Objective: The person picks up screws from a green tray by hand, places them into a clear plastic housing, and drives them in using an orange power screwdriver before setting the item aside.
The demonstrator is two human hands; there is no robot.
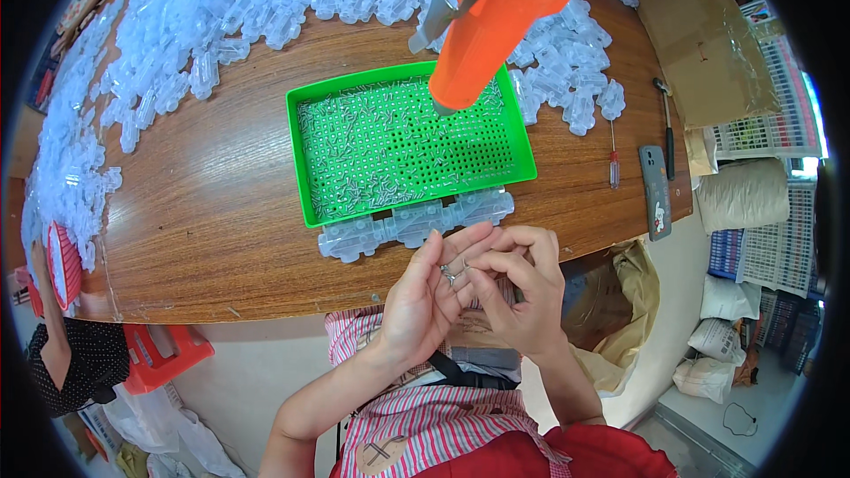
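My left hand [413, 305] is turned palm up, its fingers slightly curled, cradling a few small silvery metal pieces [450, 274] that look like short screws or pins. Over that palm, my right hand [524, 296] has thumb and forefinger pinched together around what seems to be one such piece. Both hands are just off the table's front edge. In front of them lies a row of clear plastic pieces [416, 223] against a green perforated basket [529, 146]. Many similar small metal pieces [367, 190] are scattered on the basket's bottom, thickest near its front left.
An orange tool with a metal clip [496, 22] hangs above the basket. Heaps of clear plastic pieces [239, 0] cover the far and left table. A screwdriver [614, 168], a phone [655, 190] and a hammer-like tool [668, 137] lie right, near a cardboard box [708, 53]. Someone's arm [55, 327] shows left.
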